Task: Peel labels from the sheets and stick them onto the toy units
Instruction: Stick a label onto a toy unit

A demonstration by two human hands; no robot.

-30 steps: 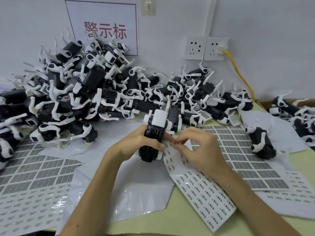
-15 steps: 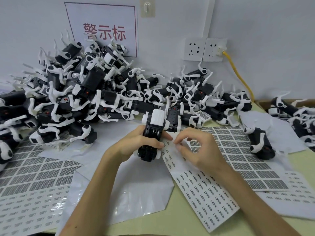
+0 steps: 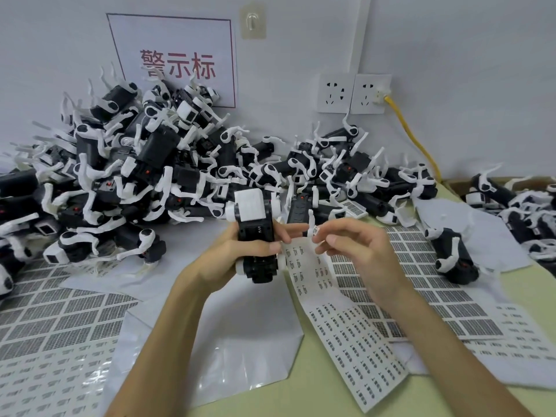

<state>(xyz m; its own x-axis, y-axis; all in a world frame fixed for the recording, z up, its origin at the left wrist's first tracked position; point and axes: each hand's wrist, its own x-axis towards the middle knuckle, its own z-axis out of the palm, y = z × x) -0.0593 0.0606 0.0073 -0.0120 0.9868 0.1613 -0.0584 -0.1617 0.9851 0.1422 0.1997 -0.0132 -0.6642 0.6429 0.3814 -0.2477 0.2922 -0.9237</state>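
Red-lettered sign (image 3: 177, 64) reads 警示标. Left hand (image 3: 234, 254) grips a blocky black-and-white toy unit (image 3: 255, 230); right hand (image 3: 361, 251) pinches a tiny printed label (image 3: 316, 229).

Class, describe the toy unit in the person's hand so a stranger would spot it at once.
Below the red-lettered wall sign lies a heap of black-and-white toys. In front of it, the left hand grips one toy unit, beside a small label pinched in the right hand. It alone is held in a hand; every other lies loose.
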